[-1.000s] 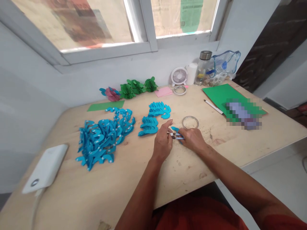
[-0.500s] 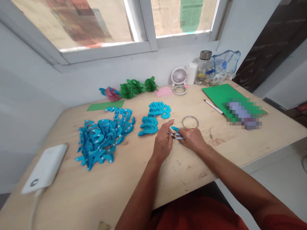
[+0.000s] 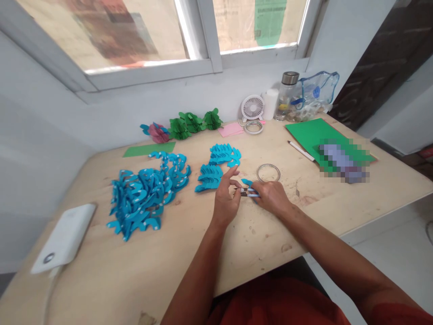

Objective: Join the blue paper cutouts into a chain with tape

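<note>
My right hand (image 3: 273,195) is closed around small scissors (image 3: 252,193) with light blue handles and dark blades pointing left. A piece of blue paper (image 3: 246,182) sticks out beside its fingers. My left hand (image 3: 224,198) is at the blade tips, thumb and forefinger pinched together and the other fingers raised. Something small and whitish shows at that pinch, too small to name. Folded blue paper pieces stand in two neat groups, one nearer (image 3: 209,176) and one farther (image 3: 225,155). Left of them lies a large heap of curved blue paper pieces (image 3: 142,194) with white tabs.
A thin ring-shaped roll (image 3: 268,164) lies just beyond my right hand. Green paper flowers (image 3: 191,122) line the wall near a small fan (image 3: 252,107) and a glass bottle (image 3: 283,101). A pen (image 3: 301,150) and green sheets (image 3: 313,135) lie right; a white device (image 3: 64,237) left.
My left hand has shifted slightly left, and more of the dark blades shows between the hands. My right hand has stayed in place.
</note>
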`<state>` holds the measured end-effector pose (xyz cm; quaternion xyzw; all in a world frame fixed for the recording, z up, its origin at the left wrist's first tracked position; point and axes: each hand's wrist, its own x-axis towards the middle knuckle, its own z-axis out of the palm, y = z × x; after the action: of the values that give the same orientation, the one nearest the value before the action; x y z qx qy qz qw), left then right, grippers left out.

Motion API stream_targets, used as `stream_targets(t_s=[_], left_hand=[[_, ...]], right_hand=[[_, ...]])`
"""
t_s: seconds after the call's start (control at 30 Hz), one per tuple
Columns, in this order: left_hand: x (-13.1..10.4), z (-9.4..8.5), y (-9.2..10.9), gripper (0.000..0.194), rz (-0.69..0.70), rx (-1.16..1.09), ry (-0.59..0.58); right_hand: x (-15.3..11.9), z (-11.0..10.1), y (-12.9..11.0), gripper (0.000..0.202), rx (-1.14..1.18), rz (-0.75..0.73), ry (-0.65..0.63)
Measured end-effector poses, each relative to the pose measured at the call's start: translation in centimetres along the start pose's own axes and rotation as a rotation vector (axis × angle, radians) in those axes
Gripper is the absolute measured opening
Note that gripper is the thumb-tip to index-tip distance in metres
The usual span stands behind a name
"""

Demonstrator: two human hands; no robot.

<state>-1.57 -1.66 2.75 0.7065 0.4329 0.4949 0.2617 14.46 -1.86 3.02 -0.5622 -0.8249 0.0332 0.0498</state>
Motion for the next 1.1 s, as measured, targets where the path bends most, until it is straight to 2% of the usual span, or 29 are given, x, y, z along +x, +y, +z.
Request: stream_targets(t_s=[0.6,1.1], left_hand=[[-0.03,0.1,0.14,0.058,0.049,0.012,-0.085],[-0.21,0.3,-0.15,0.059,0.092,0.193,-0.136]], right_hand=[[0.03,-0.19,-0.09,0.023,0.01,0.014,-0.025],[0.05,-0.24,-0.22,0.025,0.028,0.026,-0.047]])
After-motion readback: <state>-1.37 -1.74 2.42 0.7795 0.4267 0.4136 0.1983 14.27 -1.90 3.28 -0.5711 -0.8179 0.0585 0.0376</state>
